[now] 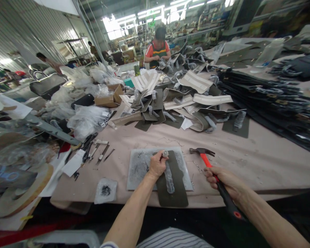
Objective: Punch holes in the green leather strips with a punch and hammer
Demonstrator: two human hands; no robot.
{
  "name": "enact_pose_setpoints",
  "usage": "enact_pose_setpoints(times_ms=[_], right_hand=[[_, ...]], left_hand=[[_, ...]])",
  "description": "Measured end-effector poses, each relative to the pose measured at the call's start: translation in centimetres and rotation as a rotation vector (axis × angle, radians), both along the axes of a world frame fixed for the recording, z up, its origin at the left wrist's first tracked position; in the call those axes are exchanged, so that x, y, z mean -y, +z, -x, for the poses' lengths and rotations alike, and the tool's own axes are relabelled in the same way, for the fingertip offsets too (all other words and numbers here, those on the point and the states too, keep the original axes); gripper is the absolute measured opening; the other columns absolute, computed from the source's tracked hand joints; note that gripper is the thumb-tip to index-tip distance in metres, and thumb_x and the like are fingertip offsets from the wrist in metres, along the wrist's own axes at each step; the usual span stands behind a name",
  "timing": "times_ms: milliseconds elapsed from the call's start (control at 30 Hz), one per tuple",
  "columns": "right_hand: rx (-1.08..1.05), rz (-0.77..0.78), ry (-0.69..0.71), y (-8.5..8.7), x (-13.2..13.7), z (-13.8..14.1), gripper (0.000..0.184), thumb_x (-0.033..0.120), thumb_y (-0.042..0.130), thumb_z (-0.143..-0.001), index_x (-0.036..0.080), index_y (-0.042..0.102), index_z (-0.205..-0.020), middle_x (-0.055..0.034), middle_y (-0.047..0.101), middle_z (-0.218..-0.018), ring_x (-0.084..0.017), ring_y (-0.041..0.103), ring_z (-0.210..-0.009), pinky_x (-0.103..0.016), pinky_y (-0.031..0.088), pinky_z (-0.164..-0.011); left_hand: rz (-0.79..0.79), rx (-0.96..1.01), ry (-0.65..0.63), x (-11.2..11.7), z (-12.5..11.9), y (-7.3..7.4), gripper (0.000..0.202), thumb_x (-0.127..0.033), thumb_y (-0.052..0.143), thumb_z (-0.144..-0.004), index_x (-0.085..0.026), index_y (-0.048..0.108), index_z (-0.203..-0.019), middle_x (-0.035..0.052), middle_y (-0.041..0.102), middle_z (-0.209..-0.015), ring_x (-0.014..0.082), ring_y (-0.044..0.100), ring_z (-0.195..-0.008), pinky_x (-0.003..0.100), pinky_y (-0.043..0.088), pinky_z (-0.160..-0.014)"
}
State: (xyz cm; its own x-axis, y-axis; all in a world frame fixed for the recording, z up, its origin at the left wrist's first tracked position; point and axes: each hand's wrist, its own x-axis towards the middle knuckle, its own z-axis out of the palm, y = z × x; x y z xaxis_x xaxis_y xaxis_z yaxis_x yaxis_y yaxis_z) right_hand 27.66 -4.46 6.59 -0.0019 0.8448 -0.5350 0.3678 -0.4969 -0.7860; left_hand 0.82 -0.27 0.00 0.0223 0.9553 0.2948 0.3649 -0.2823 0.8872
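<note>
My left hand (157, 165) is closed in a pinch on a small round metal piece (165, 153) at the top of a dark leather piece (173, 189). That leather piece carries a plastic-wrapped strip (169, 179) and lies on a grey metal plate (138, 168). My right hand (226, 181) grips the red-and-black handle of a claw hammer (202, 151). The hammer's head hovers to the right of the plate, just above the table.
Small hand tools (98, 151) and a bag of small parts (105, 190) lie left of the plate. Heaps of leather pieces (170, 103), plastic bags (88, 119) and a dark stack (274, 96) cover the far table. A person in red (157, 48) works opposite.
</note>
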Motion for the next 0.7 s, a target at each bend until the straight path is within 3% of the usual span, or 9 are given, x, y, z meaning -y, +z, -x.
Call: enact_pose_setpoints(times_ms=[67, 133, 233, 367, 433, 533, 600, 633, 700], right_hand=[[-0.031, -0.098, -0.025, 1.9, 0.3, 1.7, 0.026, 0.049, 0.04, -0.09, 0.026, 0.039, -0.078, 0.0051, 0.042, -0.061, -0.013, 0.039, -0.044, -0.026, 0.035, -0.042], [0.064, -0.341, -0.004, 3.1, 0.7, 3.3, 0.036, 0.059, 0.037, -0.093, 0.026, 0.04, -0.079, 0.0046, 0.044, -0.059, -0.014, 0.042, -0.046, -0.027, 0.034, -0.045], [0.406, -0.651, 0.199, 3.9, 0.6, 5.2, 0.035, 0.055, 0.035, -0.096, 0.025, 0.044, -0.079, 0.001, 0.05, -0.058, -0.016, 0.046, -0.049, -0.028, 0.029, -0.049], [0.691, -0.629, 0.511, 6.1, -0.8, 5.7, 0.025, 0.04, 0.039, -0.096, 0.024, 0.046, -0.078, 0.0003, 0.051, -0.053, -0.015, 0.041, -0.042, -0.03, 0.016, -0.048], [0.684, -0.762, 0.465, 8.8, -1.2, 5.6, 0.028, 0.043, 0.038, -0.097, 0.025, 0.043, -0.076, 0.0014, 0.048, -0.051, -0.014, 0.039, -0.041, -0.029, 0.017, -0.047], [0.603, -1.093, 0.127, 12.4, -1.2, 6.0, 0.032, 0.047, 0.035, -0.099, 0.025, 0.042, -0.078, 0.0025, 0.047, -0.053, -0.014, 0.041, -0.044, -0.028, 0.027, -0.05], [0.575, -1.188, -0.01, 12.4, -0.8, 6.7, 0.031, 0.046, 0.034, -0.099, 0.025, 0.042, -0.078, 0.0017, 0.048, -0.054, -0.015, 0.044, -0.045, -0.028, 0.03, -0.051], [0.585, -1.153, 0.027, 11.6, -0.6, 7.0, 0.031, 0.046, 0.033, -0.099, 0.025, 0.042, -0.077, 0.0014, 0.048, -0.053, -0.015, 0.042, -0.044, -0.029, 0.028, -0.049], [0.632, -0.937, 0.281, 8.7, -0.3, 7.0, 0.032, 0.045, 0.031, -0.097, 0.026, 0.042, -0.074, 0.0008, 0.046, -0.048, -0.015, 0.038, -0.039, -0.03, 0.02, -0.046]], left_hand=[[0.009, 0.021, 0.007, 0.0, 0.0, 0.1, 0.018, -0.013, 0.057, -0.085, -0.021, 0.07, -0.094, 0.0045, 0.076, -0.087, 0.0196, 0.071, -0.081, 0.029, 0.054, -0.08], [0.025, 0.044, 0.013, 0.0, 0.1, 0.0, 0.016, -0.014, 0.057, -0.085, -0.02, 0.07, -0.092, 0.0042, 0.076, -0.088, 0.0197, 0.071, -0.082, 0.029, 0.054, -0.081], [0.05, 0.066, 0.023, -0.1, 0.2, -0.1, 0.015, -0.014, 0.058, -0.084, -0.02, 0.07, -0.091, 0.0035, 0.076, -0.088, 0.0197, 0.071, -0.083, 0.03, 0.054, -0.081], [0.074, 0.078, 0.047, -0.1, 0.1, -0.1, 0.015, -0.013, 0.059, -0.083, -0.02, 0.07, -0.091, 0.0029, 0.076, -0.086, 0.0195, 0.07, -0.08, 0.029, 0.053, -0.078], [0.071, 0.082, 0.03, -0.1, 0.1, -0.1, 0.016, -0.012, 0.058, -0.083, -0.02, 0.07, -0.089, 0.0031, 0.075, -0.086, 0.0195, 0.07, -0.082, 0.029, 0.052, -0.079], [0.061, 0.092, 0.004, -0.1, 0.2, 0.0, 0.017, -0.012, 0.058, -0.083, -0.02, 0.07, -0.089, 0.0034, 0.075, -0.087, 0.0194, 0.069, -0.083, 0.028, 0.052, -0.08], [0.063, 0.096, 0.006, -0.2, 0.4, -0.1, 0.017, -0.012, 0.058, -0.083, -0.02, 0.071, -0.091, 0.0034, 0.075, -0.087, 0.0194, 0.069, -0.082, 0.028, 0.052, -0.079], [0.066, 0.094, 0.012, -0.2, 0.4, -0.2, 0.017, -0.012, 0.058, -0.083, -0.02, 0.071, -0.091, 0.0032, 0.075, -0.086, 0.0193, 0.069, -0.081, 0.028, 0.052, -0.078], [0.077, 0.082, 0.018, -0.2, 0.3, -0.4, 0.017, -0.011, 0.059, -0.082, -0.02, 0.071, -0.091, 0.0023, 0.074, -0.082, 0.0189, 0.068, -0.077, 0.027, 0.052, -0.074]])
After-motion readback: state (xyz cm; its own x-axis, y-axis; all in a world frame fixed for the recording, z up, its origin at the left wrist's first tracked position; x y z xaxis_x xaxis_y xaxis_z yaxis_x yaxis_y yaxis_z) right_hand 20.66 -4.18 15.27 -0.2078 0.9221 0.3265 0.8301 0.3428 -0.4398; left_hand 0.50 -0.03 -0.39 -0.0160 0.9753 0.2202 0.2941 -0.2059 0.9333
